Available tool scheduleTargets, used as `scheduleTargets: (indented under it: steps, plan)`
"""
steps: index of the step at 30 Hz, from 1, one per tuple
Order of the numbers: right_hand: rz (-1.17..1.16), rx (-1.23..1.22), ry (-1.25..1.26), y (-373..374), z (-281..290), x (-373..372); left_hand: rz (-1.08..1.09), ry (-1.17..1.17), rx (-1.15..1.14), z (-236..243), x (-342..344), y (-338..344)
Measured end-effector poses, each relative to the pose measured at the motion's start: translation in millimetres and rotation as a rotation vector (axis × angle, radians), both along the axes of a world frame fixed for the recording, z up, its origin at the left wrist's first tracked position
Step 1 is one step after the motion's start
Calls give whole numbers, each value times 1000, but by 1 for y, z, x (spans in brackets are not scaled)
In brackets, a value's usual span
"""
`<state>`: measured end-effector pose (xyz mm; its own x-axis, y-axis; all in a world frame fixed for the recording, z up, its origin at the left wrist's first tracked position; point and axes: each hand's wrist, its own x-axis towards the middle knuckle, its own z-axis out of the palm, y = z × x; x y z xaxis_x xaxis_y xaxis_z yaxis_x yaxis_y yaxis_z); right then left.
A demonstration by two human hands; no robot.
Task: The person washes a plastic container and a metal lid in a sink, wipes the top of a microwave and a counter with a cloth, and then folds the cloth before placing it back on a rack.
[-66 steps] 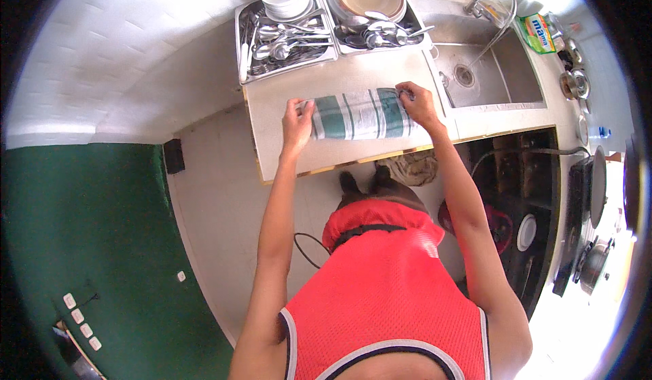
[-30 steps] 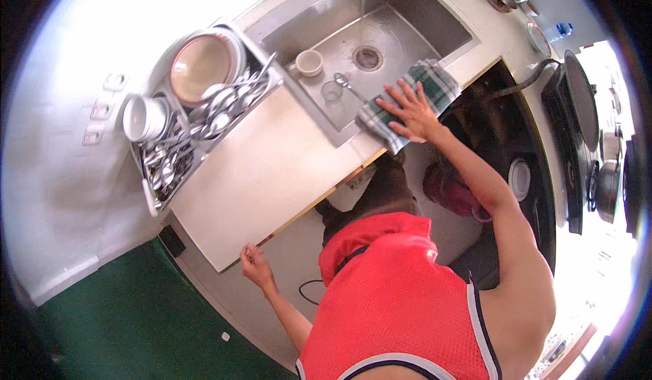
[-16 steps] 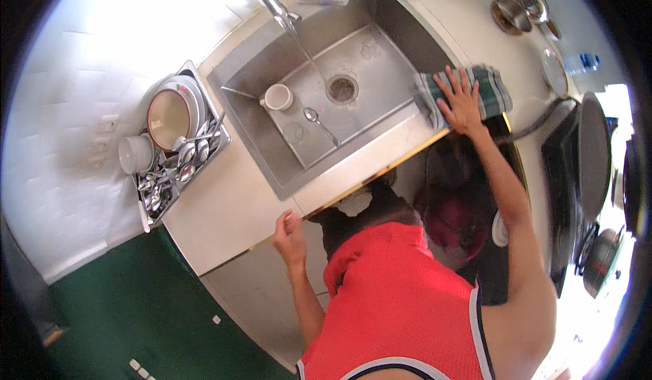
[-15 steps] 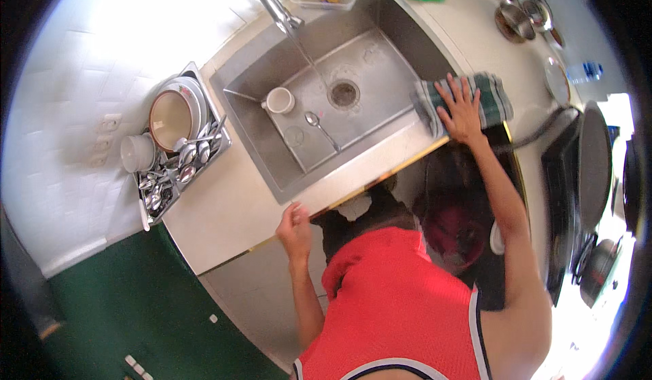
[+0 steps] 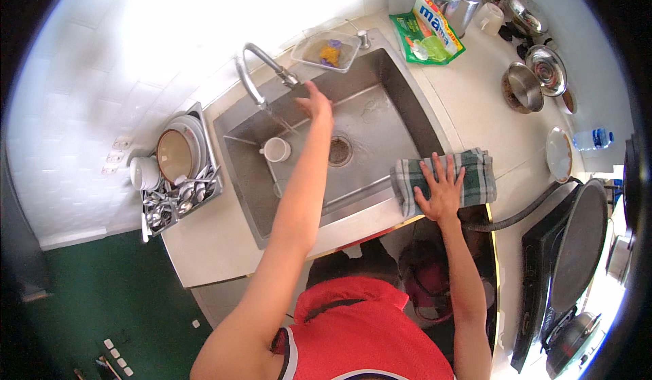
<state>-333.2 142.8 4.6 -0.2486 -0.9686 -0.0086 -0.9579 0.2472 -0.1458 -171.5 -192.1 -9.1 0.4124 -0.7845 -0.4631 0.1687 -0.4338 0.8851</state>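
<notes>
My left arm stretches over the steel sink (image 5: 370, 186). My left hand (image 5: 316, 101) is beside the base of the chrome faucet (image 5: 252, 74), fingers extended and holding nothing. I cannot tell whether its fingertips touch the faucet's lever. A thin stream of water falls from the spout. Below it in the sink stands a white cup (image 5: 276, 150), near the drain (image 5: 340, 152). My right hand (image 5: 443, 193) lies flat with fingers spread on a folded green-and-white checked cloth (image 5: 477, 176) at the sink's front right corner.
Left of the sink, a dish rack (image 5: 216, 188) holds plates, bowls and cutlery. Behind the sink sit a plastic tub (image 5: 309, 48) with sponges and a green pouch (image 5: 418, 40). Steel pots (image 5: 524, 88), a plate (image 5: 559, 152) and a black stove (image 5: 536, 298) stand to the right.
My left hand has moved from the counter's front edge across the sink to the faucet. My right hand stays on the cloth. The spoon in the sink is now hidden behind my left arm.
</notes>
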Motion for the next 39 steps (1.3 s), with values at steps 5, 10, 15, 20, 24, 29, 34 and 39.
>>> scheduleTargets:
  steps: [5,10,15,20,24,29,34,39]
  plan:
    - [-31,-6,-60,0,-8,-5,19,-622,-336,-3,-5,-29]
    - [1,-76,-96,-5,1,5,-179,-1006,-479,-14,30,-27]
    - [-15,-90,-72,-1,-2,3,-627,-1250,-150,19,20,-23]
    - [22,-129,-6,-3,-8,5,-793,-1396,40,31,31,-22]
    - [49,-121,36,-5,-6,12,-917,-1430,-119,19,48,22]
    - [4,-51,107,0,-15,10,-1153,-844,-662,28,78,209]
    - [7,17,82,7,-19,103,-857,-720,-563,55,227,365]
    - [246,160,-113,7,1,269,-319,-807,-58,64,389,469]
